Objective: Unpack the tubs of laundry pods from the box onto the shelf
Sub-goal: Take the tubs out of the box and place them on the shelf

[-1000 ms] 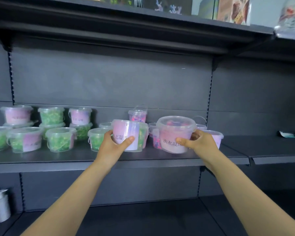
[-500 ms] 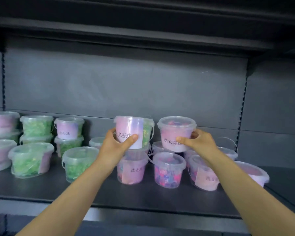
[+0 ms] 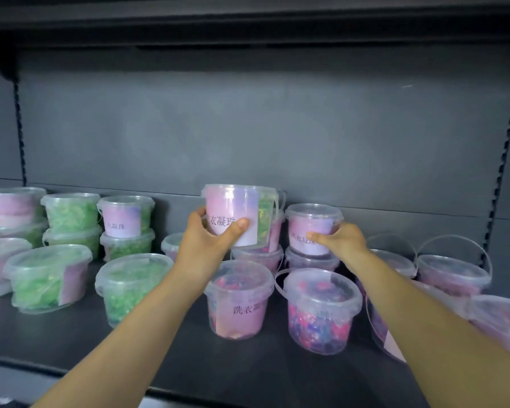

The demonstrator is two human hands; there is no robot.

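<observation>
My left hand grips a clear tub of green pods with a pink label, held in the air above the pink tubs at mid-shelf. My right hand grips a tub of pink pods that sits on top of another pink tub at the back. The dark shelf carries several more tubs. The box is out of view.
Green tubs stand stacked at the left, pink ones at the front and right, some with raised wire handles. The grey back panel and the shelf above close the space. Bare shelf lies along the front edge.
The view has closed in on the shelf. Both hands carried their tubs forward and deeper; the right tub now rests on a back pink tub, the left one hangs over the middle stack.
</observation>
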